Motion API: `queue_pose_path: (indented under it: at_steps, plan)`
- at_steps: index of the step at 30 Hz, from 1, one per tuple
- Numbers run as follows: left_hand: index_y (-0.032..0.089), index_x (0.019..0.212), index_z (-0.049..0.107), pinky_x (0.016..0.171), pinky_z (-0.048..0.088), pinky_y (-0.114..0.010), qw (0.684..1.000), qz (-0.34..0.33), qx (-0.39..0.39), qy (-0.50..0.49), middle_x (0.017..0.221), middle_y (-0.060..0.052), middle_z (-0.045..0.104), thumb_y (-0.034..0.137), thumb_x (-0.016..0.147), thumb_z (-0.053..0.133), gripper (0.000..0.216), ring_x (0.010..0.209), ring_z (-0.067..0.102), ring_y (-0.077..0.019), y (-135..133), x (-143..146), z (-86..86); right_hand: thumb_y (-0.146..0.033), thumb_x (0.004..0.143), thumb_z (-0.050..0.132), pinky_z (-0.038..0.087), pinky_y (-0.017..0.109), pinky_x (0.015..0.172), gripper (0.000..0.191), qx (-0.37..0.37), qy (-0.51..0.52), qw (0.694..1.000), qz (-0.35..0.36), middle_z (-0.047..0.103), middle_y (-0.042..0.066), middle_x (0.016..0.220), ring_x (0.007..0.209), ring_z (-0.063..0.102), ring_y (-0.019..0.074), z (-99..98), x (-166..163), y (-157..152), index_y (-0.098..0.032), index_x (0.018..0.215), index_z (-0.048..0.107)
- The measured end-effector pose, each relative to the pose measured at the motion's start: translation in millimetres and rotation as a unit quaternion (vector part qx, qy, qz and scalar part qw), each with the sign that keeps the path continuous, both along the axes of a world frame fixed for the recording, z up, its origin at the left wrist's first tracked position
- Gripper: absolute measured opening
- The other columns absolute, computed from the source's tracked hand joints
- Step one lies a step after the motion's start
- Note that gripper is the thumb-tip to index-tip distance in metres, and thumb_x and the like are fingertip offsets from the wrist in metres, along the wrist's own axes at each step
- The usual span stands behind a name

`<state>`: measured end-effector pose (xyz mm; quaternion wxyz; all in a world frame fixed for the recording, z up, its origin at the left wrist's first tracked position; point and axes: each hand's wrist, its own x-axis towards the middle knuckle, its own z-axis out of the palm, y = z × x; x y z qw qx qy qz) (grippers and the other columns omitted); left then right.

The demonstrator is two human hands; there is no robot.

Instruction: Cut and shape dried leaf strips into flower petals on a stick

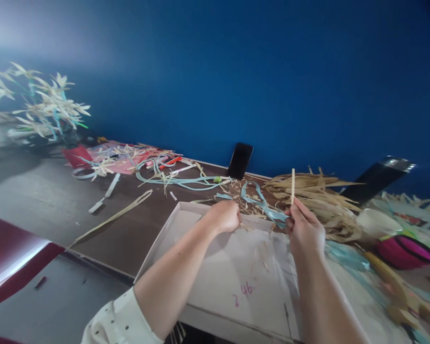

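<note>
My right hand (306, 229) is closed, pinching a thin pale stick (293, 184) that stands upright above the fingertips. A light-blue ribbon (260, 196) runs up to the fingers of this hand; whether they grip it too I cannot tell. My left hand (224, 215) is closed over the far edge of a shallow white cardboard box lid (215, 267) marked with pink writing. Its fingertips are turned away, so what they hold, if anything, is hidden. Small straw-coloured scraps (263, 253) lie in the lid.
Dried husks (304, 186) are heaped at the right, beside a dark tumbler (380, 177), a white cup (376, 222), a pink pouch (404, 251) and scissors (390, 277). A phone (240, 160) leans on the blue wall. Leftward lie coiled blue cords (179, 181) and white craft flowers (53, 102).
</note>
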<state>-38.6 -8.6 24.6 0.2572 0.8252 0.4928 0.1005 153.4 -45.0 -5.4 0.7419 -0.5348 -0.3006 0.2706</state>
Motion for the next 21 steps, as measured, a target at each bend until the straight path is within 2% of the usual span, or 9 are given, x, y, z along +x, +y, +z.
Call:
queue_pose_path:
  at_steps: [6, 12, 14, 16, 19, 21]
  plan:
    - [0.019, 0.067, 0.069, 0.06, 0.04, -0.024, 0.999, -0.002, 0.017, 0.036, 0.072, -0.007, 0.067, 0.021, 0.068, 0.051, 0.018, 0.066, 0.058, -0.0166, -3, 3, 2.2, -0.04, 0.061, 0.072, 0.021, 0.017, 0.033, 0.048, -0.003, -0.011, 1.0, 0.014, 0.054, -0.001, 0.062, 0.04, 0.033, 0.0032, 2.0, -2, -1, -0.019, 0.104, 0.066]
    - [0.022, 0.08, 0.069, 0.066, 0.04, -0.024, 0.999, 0.024, 0.046, 0.013, 0.082, -0.005, 0.067, 0.029, 0.073, 0.051, 0.02, 0.076, 0.059, -0.0166, -8, 4, 6.7, -0.04, 0.062, 0.071, 0.02, 0.017, 0.034, 0.045, -0.002, -0.01, 1.0, 0.019, 0.052, -0.002, 0.062, 0.04, 0.032, 0.003, 6.7, -6, -4, -0.02, 0.103, 0.067]
    - [0.023, 0.08, 0.068, 0.064, 0.039, -0.023, 0.999, -0.011, 0.042, 0.005, 0.082, -0.003, 0.067, 0.031, 0.072, 0.053, 0.019, 0.075, 0.058, -0.0153, -12, 6, 9.5, -0.041, 0.062, 0.071, 0.021, 0.017, 0.034, 0.045, -0.001, -0.014, 1.0, 0.021, 0.053, -0.002, 0.063, 0.04, 0.032, 0.0029, 7.1, -6, -4, -0.02, 0.103, 0.067]
    - [0.023, 0.078, 0.067, 0.061, 0.038, -0.022, 0.997, -0.074, 0.019, 0.009, 0.078, -0.002, 0.066, 0.035, 0.07, 0.056, 0.019, 0.07, 0.058, -0.0144, -16, 9, 10.8, -0.042, 0.063, 0.071, 0.021, 0.017, 0.034, 0.044, 0.0, -0.023, 0.999, 0.024, 0.053, -0.002, 0.063, 0.04, 0.033, 0.003, 7.1, -6, -5, -0.02, 0.101, 0.068]
    - [0.022, 0.073, 0.068, 0.059, 0.037, -0.023, 0.987, -0.155, 0.004, 0.029, 0.07, -0.001, 0.065, 0.039, 0.065, 0.062, 0.019, 0.064, 0.056, -0.0145, -23, 15, 8.1, -0.043, 0.063, 0.07, 0.021, 0.017, 0.034, 0.042, -0.004, -0.032, 0.999, 0.029, 0.054, -0.001, 0.061, 0.041, 0.034, 0.0034, 6.8, -6, -5, -0.018, 0.097, 0.069]
    - [0.02, 0.066, 0.067, 0.058, 0.036, -0.024, 0.981, -0.187, -0.013, 0.046, 0.062, -0.002, 0.062, 0.041, 0.06, 0.066, 0.022, 0.056, 0.054, -0.0145, -27, 19, 4.5, -0.043, 0.063, 0.07, 0.02, 0.017, 0.034, 0.043, -0.002, -0.03, 0.999, 0.039, 0.053, -0.001, 0.06, 0.04, 0.034, 0.0032, 6.7, -6, -4, -0.017, 0.097, 0.069]
